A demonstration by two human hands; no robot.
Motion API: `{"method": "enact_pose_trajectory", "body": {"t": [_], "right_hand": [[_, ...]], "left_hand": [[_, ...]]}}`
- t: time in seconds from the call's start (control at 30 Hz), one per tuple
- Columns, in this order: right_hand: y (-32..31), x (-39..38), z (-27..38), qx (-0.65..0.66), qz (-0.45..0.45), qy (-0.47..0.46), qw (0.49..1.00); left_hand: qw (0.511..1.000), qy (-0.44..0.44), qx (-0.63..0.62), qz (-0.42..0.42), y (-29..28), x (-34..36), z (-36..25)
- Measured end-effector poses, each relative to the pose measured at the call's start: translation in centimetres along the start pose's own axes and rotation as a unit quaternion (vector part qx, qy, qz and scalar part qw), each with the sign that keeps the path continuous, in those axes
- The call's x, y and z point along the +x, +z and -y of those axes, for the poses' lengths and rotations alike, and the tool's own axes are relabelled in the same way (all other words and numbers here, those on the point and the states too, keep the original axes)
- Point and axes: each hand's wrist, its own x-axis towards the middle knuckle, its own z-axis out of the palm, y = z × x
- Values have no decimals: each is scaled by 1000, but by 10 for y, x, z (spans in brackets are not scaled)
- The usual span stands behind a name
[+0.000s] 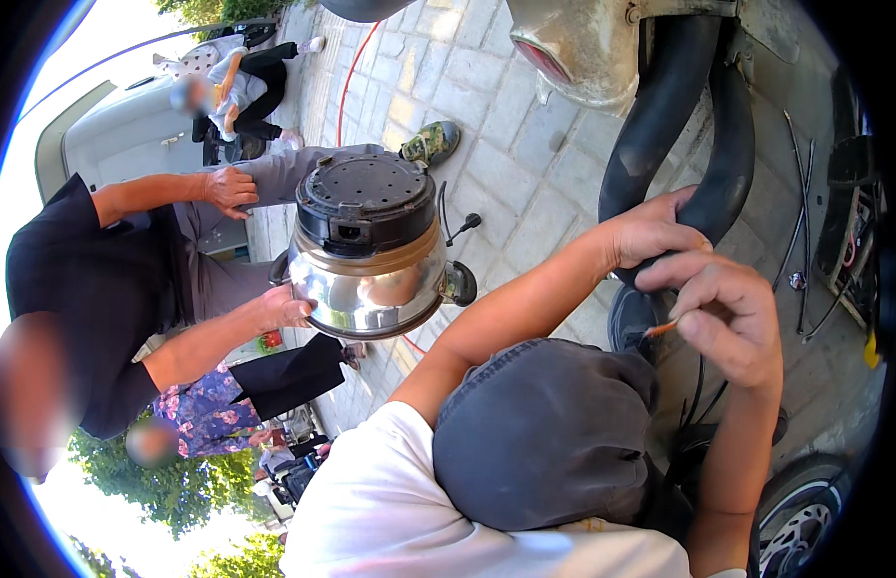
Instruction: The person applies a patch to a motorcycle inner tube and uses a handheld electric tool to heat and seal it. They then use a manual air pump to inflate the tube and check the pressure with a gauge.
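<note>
My left hand point(657, 231) is wrapped round the lower bend of a black rubber inner tube point(660, 125), which hangs in a loop from a dusty vehicle. Right beside it, my right hand point(723, 318) pinches a thin orange stick-like piece point(663, 328) between thumb and finger; its exact kind is too small to tell. Between my forearms rises my own knee point(544, 433) in dark grey cloth, with my dark shoe point(633, 313) just beyond, under my hands.
At left, a person in black point(101, 260) holds an upturned chrome electric pot point(371, 279) with a black perforated base. Long metal rods point(807, 212) lie on the paving at right. A spoked wheel point(800, 530) stands lower right, a dusty vehicle body point(592, 72) above. Other people and a van point(130, 135) are behind.
</note>
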Motion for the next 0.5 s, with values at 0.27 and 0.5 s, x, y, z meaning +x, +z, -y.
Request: {"method": "enact_pose_trajectory", "body": {"t": [0.27, 0.5], "right_hand": [[-109, -57, -42, 43, -652, -107, 749], [-20, -19, -14, 17, -244, -27, 969]], "left_hand": [[999, -28, -4, 16, 11, 6, -8], [999, -33, -12, 24, 20, 2, -13]]}}
